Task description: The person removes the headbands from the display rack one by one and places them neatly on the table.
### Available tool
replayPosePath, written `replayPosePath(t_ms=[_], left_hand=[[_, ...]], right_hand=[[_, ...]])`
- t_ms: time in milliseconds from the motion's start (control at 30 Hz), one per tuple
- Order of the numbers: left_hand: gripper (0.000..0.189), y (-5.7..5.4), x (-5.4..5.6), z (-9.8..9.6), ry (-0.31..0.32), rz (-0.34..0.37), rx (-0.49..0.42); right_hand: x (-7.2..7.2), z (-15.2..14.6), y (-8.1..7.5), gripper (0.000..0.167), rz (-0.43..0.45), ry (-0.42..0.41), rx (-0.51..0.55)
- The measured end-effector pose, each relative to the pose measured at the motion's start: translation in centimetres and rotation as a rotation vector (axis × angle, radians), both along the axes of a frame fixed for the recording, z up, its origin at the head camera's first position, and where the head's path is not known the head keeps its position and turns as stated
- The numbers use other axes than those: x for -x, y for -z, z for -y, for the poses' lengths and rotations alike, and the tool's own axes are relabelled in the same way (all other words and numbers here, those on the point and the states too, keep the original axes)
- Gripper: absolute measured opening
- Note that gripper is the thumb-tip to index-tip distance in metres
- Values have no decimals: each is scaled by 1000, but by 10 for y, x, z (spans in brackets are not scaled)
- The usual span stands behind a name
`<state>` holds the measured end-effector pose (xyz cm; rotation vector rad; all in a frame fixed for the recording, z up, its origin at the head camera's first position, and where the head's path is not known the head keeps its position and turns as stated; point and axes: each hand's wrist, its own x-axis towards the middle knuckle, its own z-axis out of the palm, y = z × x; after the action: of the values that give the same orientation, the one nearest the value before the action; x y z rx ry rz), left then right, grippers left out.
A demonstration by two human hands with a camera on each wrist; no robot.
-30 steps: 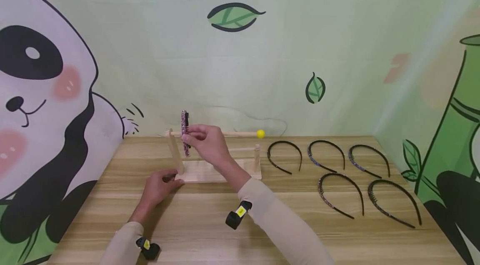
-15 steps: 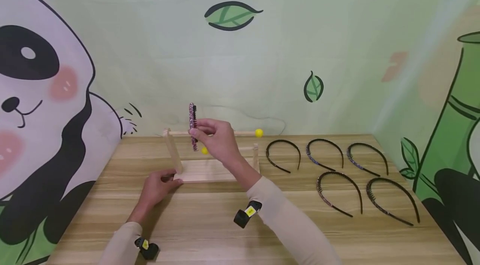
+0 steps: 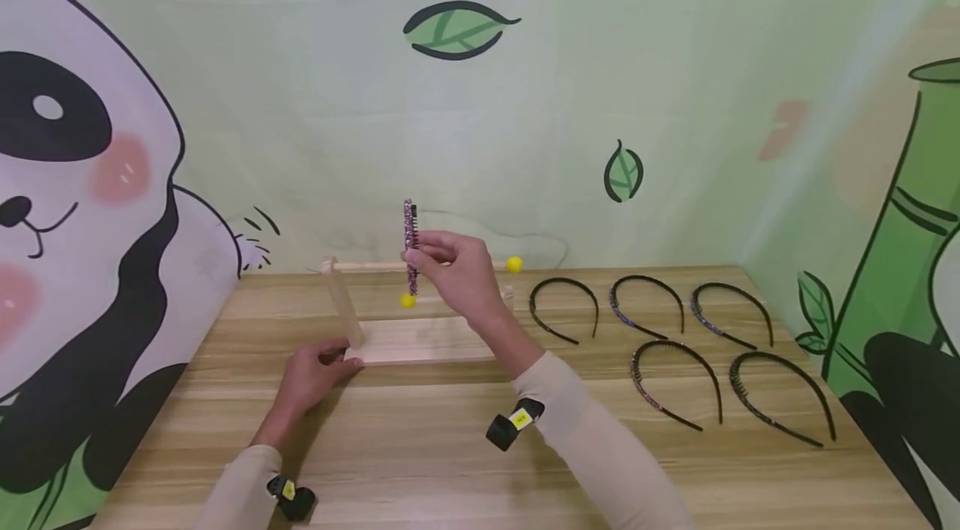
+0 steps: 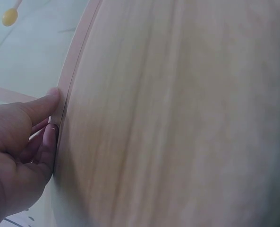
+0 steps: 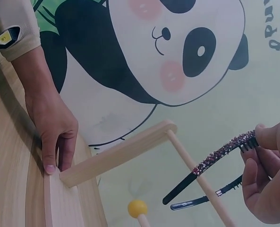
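Note:
A headband (image 3: 410, 242) with a glittery pink-purple band and black comb teeth is pinched by my right hand (image 3: 461, 272), between thumb and fingers. In the right wrist view, the headband's two black ends (image 5: 180, 190) straddle the upper rod (image 5: 210, 194) of a wooden rack. My left hand (image 3: 311, 380) pinches the left end of the rack's base (image 3: 420, 340), beside the upright post (image 3: 342, 305). In the left wrist view, the left thumb lies on top of the base's edge. My right hand hides part of the upper rod and of the lower rod behind it.
Several black headbands, such as one with blue glitter (image 3: 637, 313) and one at the near right (image 3: 780, 397), lie in two rows on the table's right. Yellow balls cap the upper rod (image 3: 513, 264) and the lower rod (image 3: 407, 300). A panda-print backdrop (image 3: 570, 97) stands behind the table.
My right hand has moved right along the upper rod and slightly up, carrying the headband. The lower rod's yellow ball has come into view. My left hand keeps its place on the base.

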<state>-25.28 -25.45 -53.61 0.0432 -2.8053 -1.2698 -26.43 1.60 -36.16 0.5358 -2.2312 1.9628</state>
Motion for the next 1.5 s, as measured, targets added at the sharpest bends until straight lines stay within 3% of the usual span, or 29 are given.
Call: replayPosePath(t_ms=[1500], left_hand=[[47, -2, -1, -2, 12, 2, -15]], right_hand=[[-6, -95, -7, 33, 19, 202, -59]])
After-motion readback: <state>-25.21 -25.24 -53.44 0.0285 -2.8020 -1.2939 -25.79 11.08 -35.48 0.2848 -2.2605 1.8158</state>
